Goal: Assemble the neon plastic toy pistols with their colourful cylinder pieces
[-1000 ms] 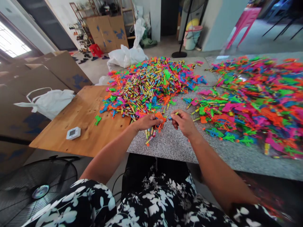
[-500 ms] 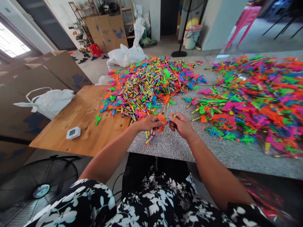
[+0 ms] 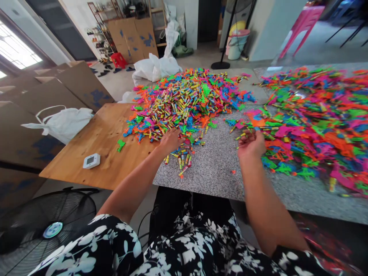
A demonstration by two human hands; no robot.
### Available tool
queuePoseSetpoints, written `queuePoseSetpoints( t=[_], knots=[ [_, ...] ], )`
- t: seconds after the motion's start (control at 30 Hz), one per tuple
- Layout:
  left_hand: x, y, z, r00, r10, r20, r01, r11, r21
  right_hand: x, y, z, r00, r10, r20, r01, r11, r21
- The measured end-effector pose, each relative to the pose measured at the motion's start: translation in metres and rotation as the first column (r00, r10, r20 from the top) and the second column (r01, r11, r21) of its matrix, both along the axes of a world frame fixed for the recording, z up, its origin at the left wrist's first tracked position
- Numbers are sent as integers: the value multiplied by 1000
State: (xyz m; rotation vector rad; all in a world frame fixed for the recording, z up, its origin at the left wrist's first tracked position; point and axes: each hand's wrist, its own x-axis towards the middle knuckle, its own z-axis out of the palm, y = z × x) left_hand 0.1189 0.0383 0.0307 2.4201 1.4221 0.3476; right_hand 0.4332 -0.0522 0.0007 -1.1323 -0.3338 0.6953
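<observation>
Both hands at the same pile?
No, the left hand is at the central pile, while the right hand is at the pile farther right.

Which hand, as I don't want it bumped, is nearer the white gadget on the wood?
Left. The left hand is to the right of the white gadget, at the left pile; the right hand is farther right, by the right pile.

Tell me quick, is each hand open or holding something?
Left hand: palm down at the left pile; can't tell if it grips anything.
Right hand: half curled by the right pile; can't tell if it holds anything.
</observation>
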Motion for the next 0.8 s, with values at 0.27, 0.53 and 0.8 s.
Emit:
queuePoseSetpoints(
  t=[0.27, 0.53, 0.8],
  knots=[
    [23, 6, -9, 966, -24, -258, 62, 988, 138, -81, 32, -35, 454, 670, 588, -181, 715, -675],
    [54, 4, -25, 897, -334, -289, 350, 937, 2, -102, 26, -31, 0, 817, 576, -67, 575, -815],
    [22, 13, -27, 840, -415, -349, 429, 903, -42, -67, -1, -31, -5, 853, 523, -158, 515, -842]
  ],
)
